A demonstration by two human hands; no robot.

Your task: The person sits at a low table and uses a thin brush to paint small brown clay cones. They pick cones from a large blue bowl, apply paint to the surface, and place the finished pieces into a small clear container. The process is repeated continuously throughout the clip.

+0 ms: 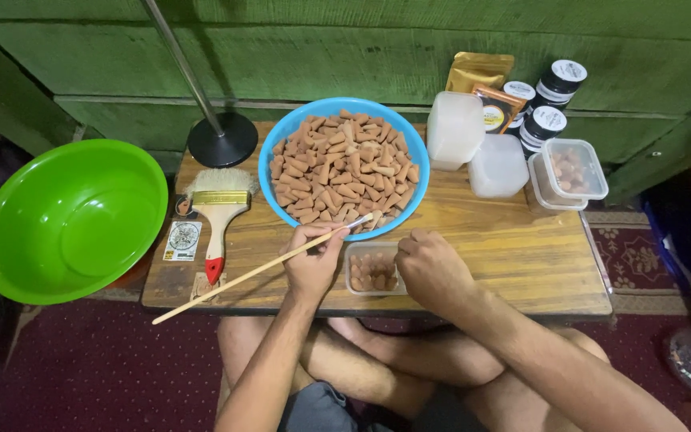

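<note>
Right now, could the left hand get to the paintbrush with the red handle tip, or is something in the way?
Probably yes. The paintbrush lies flat on the table just left of the left hand, with bare wood between them. But that hand already holds a thin wooden stick, so it would likely need to put it down first.

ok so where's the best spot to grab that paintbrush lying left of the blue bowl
Probably the paintbrush is best taken by its pale wooden handle, between the brass ferrule and the red tip. It lies flat on the wooden table with bristles pointing away and the red end toward the person, so coming from the near side, pinching across the narrow handle, looks easiest. The left hand is closest, though it holds a thin stick.
</note>
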